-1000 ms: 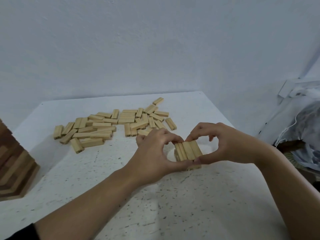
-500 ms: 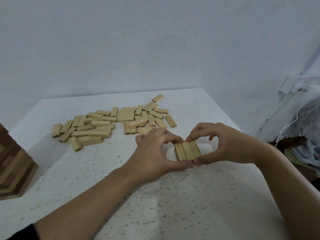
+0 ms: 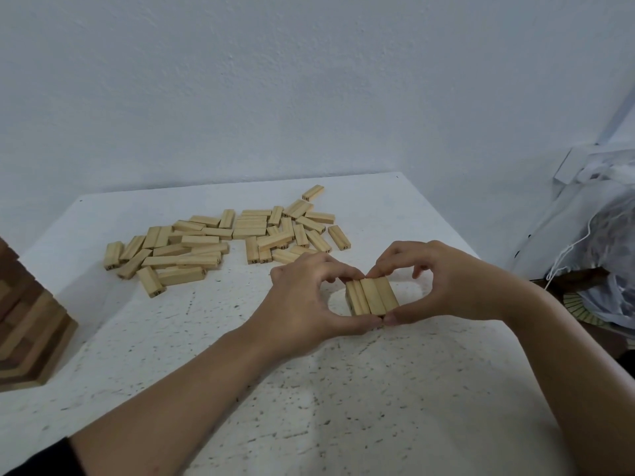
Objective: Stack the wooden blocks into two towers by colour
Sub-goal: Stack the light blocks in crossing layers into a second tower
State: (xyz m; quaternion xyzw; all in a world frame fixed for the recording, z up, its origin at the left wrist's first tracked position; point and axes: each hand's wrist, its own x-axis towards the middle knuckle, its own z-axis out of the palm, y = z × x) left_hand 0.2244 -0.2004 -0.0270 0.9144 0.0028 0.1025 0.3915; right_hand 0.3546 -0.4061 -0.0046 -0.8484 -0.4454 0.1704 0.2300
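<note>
Setting: a white speckled table (image 3: 343,389) is set into the corner of a pale, plain wall (image 3: 309,80).

Container – a translucent plastic bag (image 3: 604,235) is seen off the table's right edge, with a white cord (image 3: 567,255) hanging against it. Its contents are dark and cannot be made out.

Item 1: a row of three light blocks (image 3: 372,297) is laid side by side, long sides touching, on the table right of centre. Whether another layer lies beneath cannot be told.

Item 2: the loose light blocks (image 3: 220,242) are scattered flat in a wide heap toward the table's far left, some overlapping. Small printed numbers are visible on several end faces.

Item 3: a tower of dark and light wood (image 3: 24,321) is cut off by the left edge, well apart from the row.

Left hand (image 3: 302,304): it is curved round the left side of the row. The thumb is pressed against the near ends and the forefinger against the far ends; the other fingers are curled behind.

Right hand (image 3: 453,286): it is mirrored on the right side. The thumb (image 3: 400,317) is set at the near ends, almost touching the left thumb, and the forefinger is bent onto the far ends – the row is pinched lengthwise between both hands. The remaining fingers are held loosely curled above the table.
</note>
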